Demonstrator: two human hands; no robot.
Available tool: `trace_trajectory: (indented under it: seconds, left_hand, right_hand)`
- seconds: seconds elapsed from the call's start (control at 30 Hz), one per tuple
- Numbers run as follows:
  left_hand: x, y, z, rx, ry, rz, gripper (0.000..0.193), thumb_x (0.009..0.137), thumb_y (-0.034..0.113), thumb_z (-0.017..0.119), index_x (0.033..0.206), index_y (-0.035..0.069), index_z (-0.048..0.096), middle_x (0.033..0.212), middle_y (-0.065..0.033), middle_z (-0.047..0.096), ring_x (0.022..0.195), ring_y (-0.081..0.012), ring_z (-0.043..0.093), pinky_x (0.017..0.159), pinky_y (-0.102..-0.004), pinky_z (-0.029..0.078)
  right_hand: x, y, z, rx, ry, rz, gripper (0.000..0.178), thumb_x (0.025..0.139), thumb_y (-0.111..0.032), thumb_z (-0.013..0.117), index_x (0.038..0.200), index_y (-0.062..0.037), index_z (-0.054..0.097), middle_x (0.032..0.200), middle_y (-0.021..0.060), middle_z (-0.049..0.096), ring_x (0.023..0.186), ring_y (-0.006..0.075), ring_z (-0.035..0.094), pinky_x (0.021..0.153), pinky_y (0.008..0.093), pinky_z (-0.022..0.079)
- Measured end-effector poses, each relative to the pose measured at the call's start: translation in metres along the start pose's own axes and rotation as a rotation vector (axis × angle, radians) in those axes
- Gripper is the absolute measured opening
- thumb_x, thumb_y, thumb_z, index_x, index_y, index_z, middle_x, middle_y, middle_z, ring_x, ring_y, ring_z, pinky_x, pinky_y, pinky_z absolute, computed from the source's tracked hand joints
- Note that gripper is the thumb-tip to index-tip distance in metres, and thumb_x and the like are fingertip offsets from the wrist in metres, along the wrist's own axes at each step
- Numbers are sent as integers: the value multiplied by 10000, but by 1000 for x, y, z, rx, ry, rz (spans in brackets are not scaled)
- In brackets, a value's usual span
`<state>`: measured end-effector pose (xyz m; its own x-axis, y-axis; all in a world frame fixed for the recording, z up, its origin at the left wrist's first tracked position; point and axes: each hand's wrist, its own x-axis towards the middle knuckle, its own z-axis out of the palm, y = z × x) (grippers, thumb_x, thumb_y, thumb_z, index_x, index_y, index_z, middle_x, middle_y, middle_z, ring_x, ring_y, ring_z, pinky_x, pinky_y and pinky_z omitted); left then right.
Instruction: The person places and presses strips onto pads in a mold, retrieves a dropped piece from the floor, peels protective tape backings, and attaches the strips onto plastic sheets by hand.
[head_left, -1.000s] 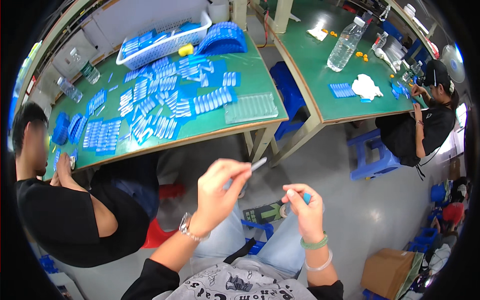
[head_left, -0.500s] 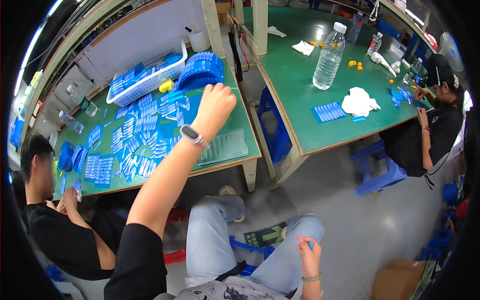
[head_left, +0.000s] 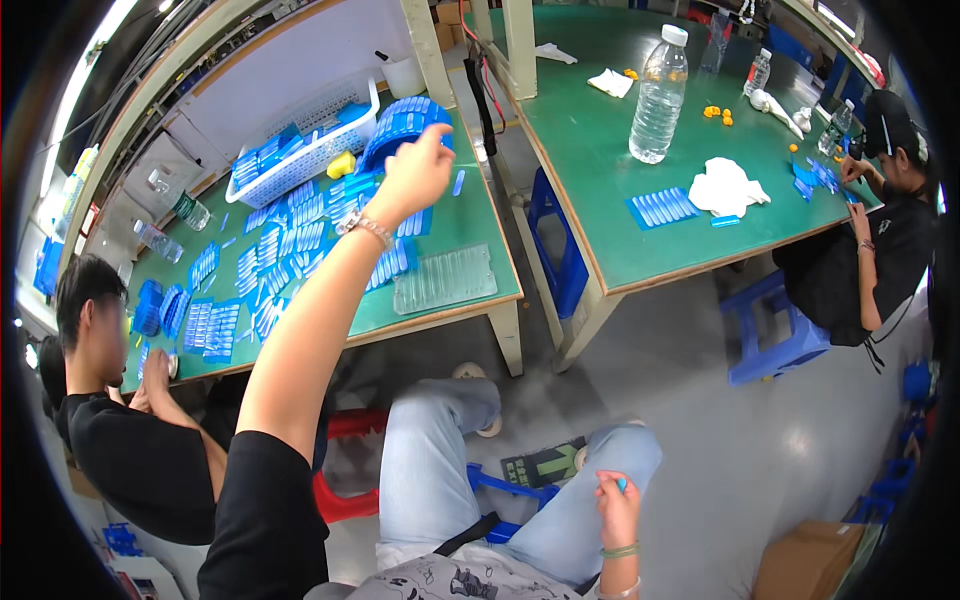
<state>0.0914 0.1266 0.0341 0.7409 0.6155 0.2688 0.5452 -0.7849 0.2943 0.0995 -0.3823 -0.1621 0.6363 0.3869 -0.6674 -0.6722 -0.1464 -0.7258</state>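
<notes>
My left hand [head_left: 424, 168] is stretched over the left table, its fingers curled at the right side of a curved stack of blue sheets [head_left: 402, 122]. What lies between those fingertips, if anything, I cannot make out. My right hand [head_left: 618, 508] is low over my right thigh, its fingers closed around a small blue piece [head_left: 622, 485], mostly hidden by the fingers. Below my left hand, blue sheets carrying rows of pale narrow strips [head_left: 302, 238] spread across the table. One loose blue strip [head_left: 458, 183] rests right of my left hand. A clear ribbed plastic tray [head_left: 445, 280] lies near the front edge.
A white basket [head_left: 300, 157] of blue sheets stands behind, with a yellow lump [head_left: 341, 164] beside it. The right table holds a water bottle [head_left: 658, 98], crumpled white cloth [head_left: 725, 187] and a blue strip sheet [head_left: 663, 208]. People work at left [head_left: 130, 440] and far right [head_left: 850, 250].
My left hand has moved up and slightly left, from above the table to the curved blue stack. The view has shifted slightly. My right hand stays low, holding the blue piece.
</notes>
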Motion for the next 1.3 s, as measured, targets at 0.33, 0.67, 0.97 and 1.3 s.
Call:
trace_trajectory:
  seconds: [0.33,0.67,0.97,1.3]
  left_hand:
    - [-319,89,167,-140,-1202,410,310,809,164,593,1108,94,635,1003,-145,659,994,-349,619,768,-492,508]
    - [-434,35,343,-573,-2135,374,936,602,385,838,1382,42,451,1226,-186,606,1119,-313,580,966,-409,447]
    - [-293,-73,365,-339,-1778,159,795,670,445,762,1298,5,551,1253,-185,612,1144,-290,584,974,-356,447]
    - [-261,10,148,-781,-661,119,353,881,145,631,1221,59,587,1101,-174,618,1017,-331,616,897,-376,493]
  right_hand:
    - [-13,1,-21,127,23,-15,163,941,-153,593,963,-20,685,579,-92,368,468,17,270,434,218,187]
    - [46,-119,30,-195,286,-423,320,914,-94,638,696,-103,404,626,-84,323,586,24,265,498,215,238]
    - [143,-364,65,-1160,290,-1151,191,833,-78,679,1023,-61,676,751,82,541,630,188,467,606,303,414]
    - [81,-324,115,-184,-494,-606,96,934,-133,629,976,-70,570,790,27,524,642,93,404,561,246,351]
